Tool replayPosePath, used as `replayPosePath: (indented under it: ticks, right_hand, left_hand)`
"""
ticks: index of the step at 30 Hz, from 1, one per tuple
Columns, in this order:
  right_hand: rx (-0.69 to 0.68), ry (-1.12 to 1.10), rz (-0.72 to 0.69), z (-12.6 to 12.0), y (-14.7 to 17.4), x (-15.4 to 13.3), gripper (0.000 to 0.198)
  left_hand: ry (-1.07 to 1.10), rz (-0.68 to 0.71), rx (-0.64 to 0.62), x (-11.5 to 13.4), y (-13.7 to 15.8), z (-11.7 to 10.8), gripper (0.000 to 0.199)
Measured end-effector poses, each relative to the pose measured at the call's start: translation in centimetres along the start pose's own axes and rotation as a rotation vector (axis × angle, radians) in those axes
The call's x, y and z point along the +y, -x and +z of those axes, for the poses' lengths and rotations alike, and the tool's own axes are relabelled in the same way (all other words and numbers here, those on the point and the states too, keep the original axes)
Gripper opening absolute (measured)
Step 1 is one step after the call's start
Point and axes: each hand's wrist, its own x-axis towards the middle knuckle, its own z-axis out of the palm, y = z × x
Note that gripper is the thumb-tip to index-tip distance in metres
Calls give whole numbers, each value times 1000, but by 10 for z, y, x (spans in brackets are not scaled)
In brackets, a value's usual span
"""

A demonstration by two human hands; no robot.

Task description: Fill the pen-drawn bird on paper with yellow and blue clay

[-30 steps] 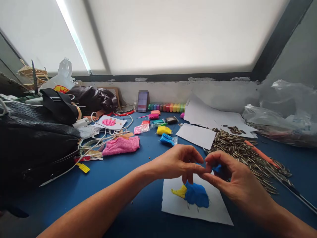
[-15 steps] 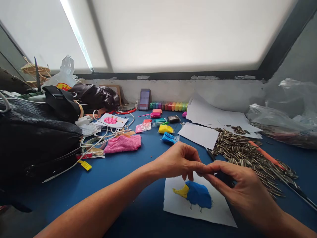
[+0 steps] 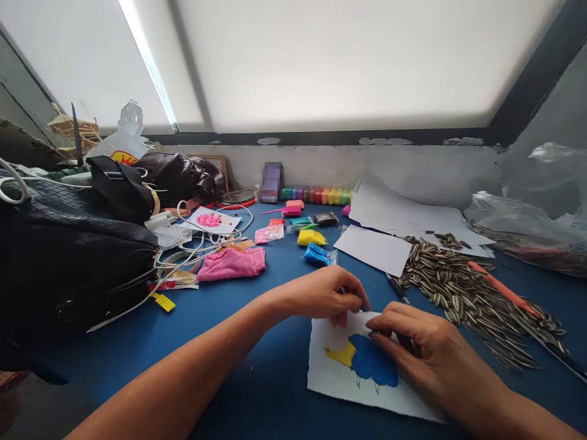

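Note:
A white sheet of paper [image 3: 334, 388] lies on the blue table in front of me. On it is an animal figure with a blue clay body [image 3: 373, 360], a yellow clay head [image 3: 342, 354] and thin drawn legs. My left hand [image 3: 337, 293] hovers over the sheet's top edge, fingers curled together; whatever is in its fingertips is too small to name. My right hand [image 3: 417, 342] has thumb and forefinger pinched at the upper edge of the blue body. Anything between those fingertips is hidden.
Beyond my hands lie bags of blue clay [image 3: 317, 253] and yellow clay [image 3: 312, 237]. Striped sunflower seeds [image 3: 452, 287] are heaped at right, with an orange-handled tool [image 3: 504, 287] across them. Blank paper [image 3: 373, 249], a pink cloth [image 3: 232, 263], white cables and a black bag [image 3: 68, 263] surround the workspace.
My hands, joined at the fingertips above the paper, have separated. My right hand has come down to the blue body's upper edge; my left has drawn slightly back.

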Motion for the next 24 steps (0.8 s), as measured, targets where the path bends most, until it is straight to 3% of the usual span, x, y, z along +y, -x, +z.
replayPosePath:
  ticks: [6,11,20,24]
  right_hand:
    - [48,99,-11,5,2,1,16]
    - [-18,157,6,8,-1,3,24]
    - [-9,355,-130,6,4,0,25]
    - [-1,306,-64,4,-1,-2,25]
  left_hand:
    - [-50,-5,-6,-6,-4,8,19]
    - [-181,25,5,-3,-4,7,20]
    - [-196,31,-18,-1,-3,6,16]
    - [-219,21,-12,0,-3,7,17]
